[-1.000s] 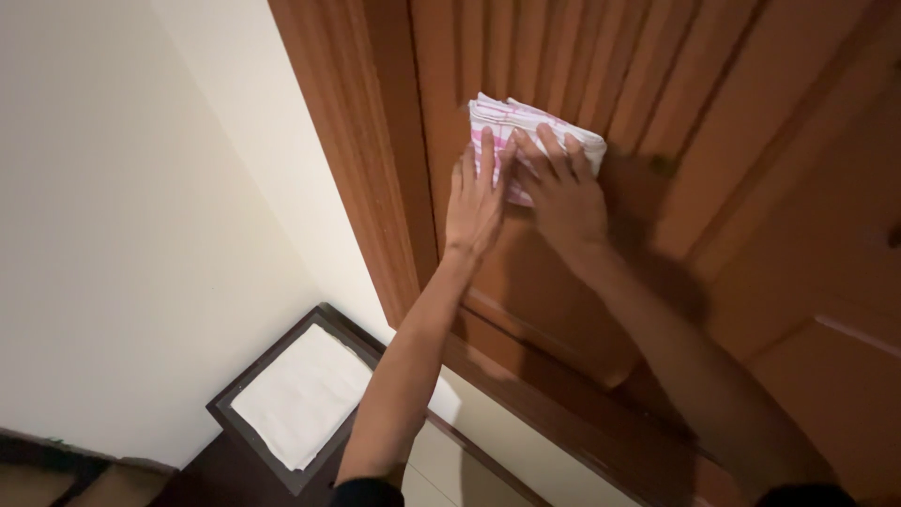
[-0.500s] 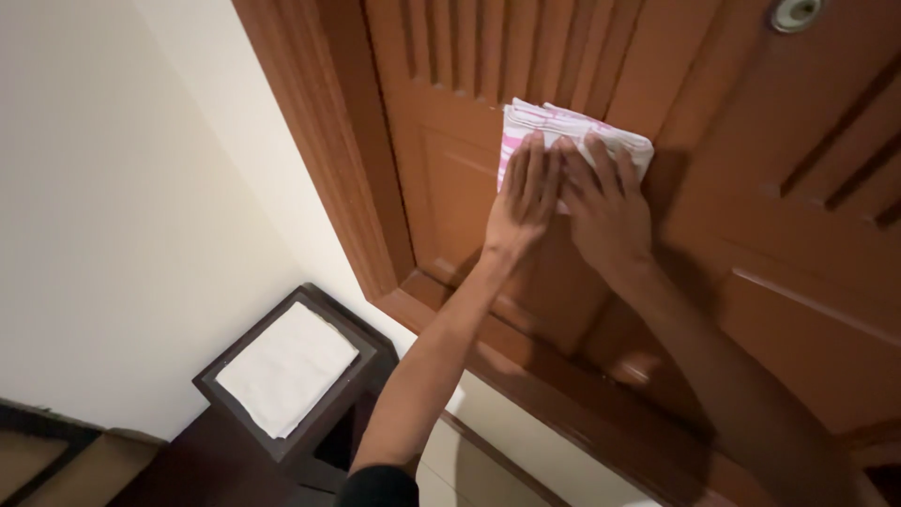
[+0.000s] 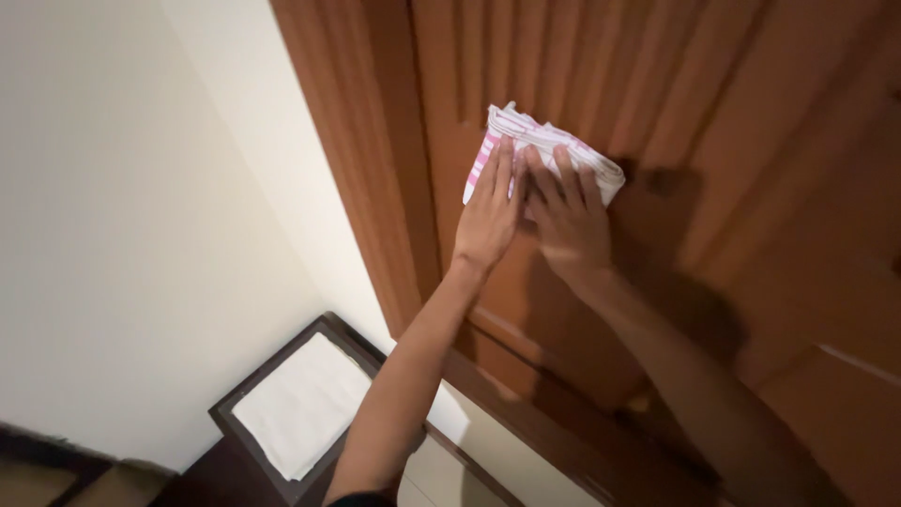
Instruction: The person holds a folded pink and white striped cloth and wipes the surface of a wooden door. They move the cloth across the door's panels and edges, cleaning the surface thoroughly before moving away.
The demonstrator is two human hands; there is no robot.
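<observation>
Left hand (image 3: 488, 211) and right hand (image 3: 568, 218), side by side with fingers flat and extended, press a folded cloth (image 3: 549, 155) against the wooden door (image 3: 751, 188); neither grips it.

left hand (image 3: 488, 221) flat, right hand (image 3: 568, 225) flat, arms outstretched

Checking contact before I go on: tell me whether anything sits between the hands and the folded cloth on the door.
Nothing visible: the left hand and right hand press flat on the folded pink-and-white striped cloth, against the brown wooden door.
</observation>
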